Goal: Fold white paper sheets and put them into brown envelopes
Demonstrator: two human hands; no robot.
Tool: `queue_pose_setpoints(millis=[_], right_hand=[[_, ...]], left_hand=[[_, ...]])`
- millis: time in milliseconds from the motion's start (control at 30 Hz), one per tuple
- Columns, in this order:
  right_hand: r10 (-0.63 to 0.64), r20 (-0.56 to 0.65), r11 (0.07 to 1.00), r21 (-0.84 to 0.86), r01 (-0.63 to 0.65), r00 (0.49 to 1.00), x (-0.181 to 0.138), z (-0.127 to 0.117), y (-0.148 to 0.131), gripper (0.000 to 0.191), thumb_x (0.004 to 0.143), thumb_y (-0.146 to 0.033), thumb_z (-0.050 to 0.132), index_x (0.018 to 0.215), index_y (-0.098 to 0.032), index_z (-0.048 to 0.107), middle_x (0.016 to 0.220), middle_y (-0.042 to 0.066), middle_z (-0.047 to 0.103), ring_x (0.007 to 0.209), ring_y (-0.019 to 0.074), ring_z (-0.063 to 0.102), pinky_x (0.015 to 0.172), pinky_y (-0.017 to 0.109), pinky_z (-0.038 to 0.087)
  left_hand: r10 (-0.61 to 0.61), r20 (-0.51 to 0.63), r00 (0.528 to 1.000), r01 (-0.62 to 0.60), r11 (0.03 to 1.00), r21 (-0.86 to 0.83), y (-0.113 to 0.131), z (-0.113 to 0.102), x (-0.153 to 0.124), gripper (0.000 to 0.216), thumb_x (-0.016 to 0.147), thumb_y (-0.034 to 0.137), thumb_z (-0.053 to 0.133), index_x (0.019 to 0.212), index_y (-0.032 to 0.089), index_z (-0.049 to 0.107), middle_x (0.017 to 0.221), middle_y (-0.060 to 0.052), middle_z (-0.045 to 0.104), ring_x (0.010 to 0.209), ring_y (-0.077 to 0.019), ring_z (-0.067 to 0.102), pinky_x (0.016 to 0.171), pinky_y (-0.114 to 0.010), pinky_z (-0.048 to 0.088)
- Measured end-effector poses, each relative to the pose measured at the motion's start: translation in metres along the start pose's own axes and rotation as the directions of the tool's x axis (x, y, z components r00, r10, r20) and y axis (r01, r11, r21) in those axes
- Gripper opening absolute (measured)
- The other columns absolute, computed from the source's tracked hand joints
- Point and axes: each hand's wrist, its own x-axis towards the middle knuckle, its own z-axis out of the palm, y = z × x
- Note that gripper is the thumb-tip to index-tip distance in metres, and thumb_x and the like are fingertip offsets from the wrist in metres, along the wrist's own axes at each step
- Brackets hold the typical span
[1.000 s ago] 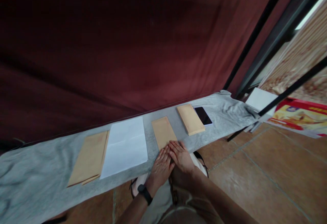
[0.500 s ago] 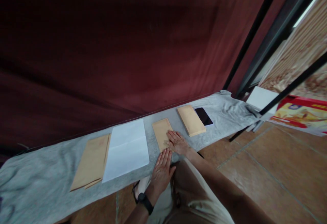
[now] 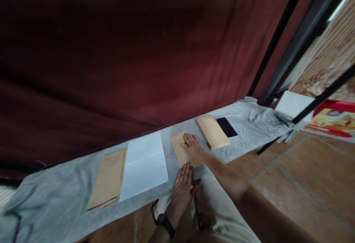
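Observation:
A brown paper envelope (image 3: 178, 149) lies flat on the grey cloth in front of me. My right hand (image 3: 192, 147) rests palm down on its upper right part, fingers stretched out. At the envelope's near end, my left hand (image 3: 182, 184) lies flat with its fingertips on the paper; a dark watch is on that wrist. Just left of the envelope are white paper sheets (image 3: 145, 165) with a crease across them. On the right sits a stack of brown envelopes (image 3: 213, 132). The hands cover part of the envelope.
More brown envelopes (image 3: 107, 178) lie left of the white paper. A dark-screened phone (image 3: 226, 127) is beside the right stack. Grey cloth (image 3: 61, 195) covers the long narrow bench. A dark red curtain (image 3: 155, 58) hangs behind it, with black metal bars (image 3: 273, 47) at the right.
My right hand has slid up the envelope, away from my body. My left hand stays at the near end. The whole view has shifted slightly.

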Motion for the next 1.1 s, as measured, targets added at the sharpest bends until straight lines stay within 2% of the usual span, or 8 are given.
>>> queue_pose_setpoints(millis=[133,267,433,567,767,833,967,1100], right_hand=[[0.040,-0.028,0.999,-0.017,-0.041,0.999,0.008,0.004,-0.003,0.058,0.103,-0.039,0.036,0.155,-0.014,0.032,0.156,0.016,0.039,0.145,0.0263,0.037,0.119,0.049,0.025],[0.058,-0.052,0.998,-0.023,-0.059,0.997,-0.005,0.006,-0.010,0.060,0.103,-0.043,0.036,0.154,-0.012,0.033,0.157,0.018,0.036,0.146,0.0286,0.035,0.120,0.050,0.024],[0.038,-0.076,0.999,-0.019,-0.039,0.996,-0.050,0.003,-0.019,0.059,0.104,-0.043,0.035,0.153,-0.009,0.036,0.157,0.017,0.036,0.146,0.0277,0.035,0.120,0.048,0.025],[0.002,-0.119,1.000,0.020,0.000,0.993,-0.095,-0.002,-0.027,0.052,0.104,-0.031,0.035,0.152,-0.011,0.038,0.156,0.015,0.040,0.145,0.0245,0.037,0.120,0.045,0.027],[-0.057,-0.151,0.996,0.062,0.067,0.987,-0.148,-0.010,-0.035,0.050,0.101,-0.028,0.042,0.150,-0.015,0.043,0.153,0.012,0.045,0.144,0.0253,0.039,0.117,0.049,0.034],[-0.056,-0.144,0.996,0.056,0.065,0.988,-0.159,-0.014,-0.036,0.053,0.099,-0.028,0.046,0.150,-0.015,0.042,0.153,0.013,0.045,0.144,0.0262,0.039,0.117,0.049,0.035],[0.022,-0.161,0.998,0.054,-0.013,0.987,-0.170,-0.022,-0.038,0.055,0.098,-0.024,0.047,0.152,-0.016,0.040,0.151,0.013,0.048,0.141,0.0266,0.043,0.117,0.050,0.035],[0.112,-0.221,0.992,0.085,-0.096,0.969,-0.169,-0.019,-0.038,0.051,0.099,-0.022,0.042,0.149,-0.014,0.043,0.149,0.015,0.051,0.140,0.0285,0.044,0.116,0.052,0.035]], left_hand=[[-0.015,0.029,0.999,0.015,1.000,0.015,0.000,-0.001,0.000,0.068,0.096,0.035,0.049,0.155,0.012,0.025,0.160,-0.018,0.033,0.148,-0.0289,0.031,0.115,-0.050,0.040],[-0.022,0.043,0.999,0.022,1.000,0.007,0.002,-0.005,0.000,0.070,0.096,0.036,0.050,0.156,0.012,0.023,0.161,-0.018,0.032,0.149,-0.0279,0.028,0.117,-0.050,0.039],[-0.022,0.036,0.999,0.023,0.999,-0.028,0.004,-0.009,0.001,0.075,0.092,0.031,0.053,0.157,0.015,0.019,0.163,-0.015,0.027,0.151,-0.0274,0.024,0.118,-0.051,0.036],[-0.026,0.019,0.999,0.027,0.999,-0.041,0.005,-0.009,0.000,0.080,0.087,0.023,0.055,0.157,0.014,0.019,0.163,-0.016,0.027,0.151,-0.0289,0.024,0.118,-0.053,0.036],[-0.035,-0.006,0.999,0.035,0.999,-0.018,0.009,-0.010,0.000,0.084,0.080,0.011,0.052,0.157,0.013,0.018,0.162,-0.017,0.029,0.150,-0.0295,0.025,0.117,-0.054,0.037],[-0.048,-0.010,0.999,0.048,0.999,0.005,0.010,-0.012,-0.001,0.082,0.082,0.012,0.051,0.157,0.012,0.018,0.162,-0.018,0.030,0.150,-0.0293,0.026,0.117,-0.053,0.036],[-0.087,-0.053,0.995,0.091,0.994,0.062,0.010,-0.017,-0.009,0.072,0.089,0.019,0.050,0.156,0.010,0.022,0.159,-0.020,0.034,0.148,-0.0300,0.030,0.116,-0.050,0.039],[-0.132,-0.095,0.987,0.140,0.986,0.091,0.003,-0.018,-0.016,0.058,0.096,0.030,0.047,0.149,0.008,0.039,0.151,-0.021,0.046,0.142,-0.0310,0.043,0.111,-0.048,0.045]])
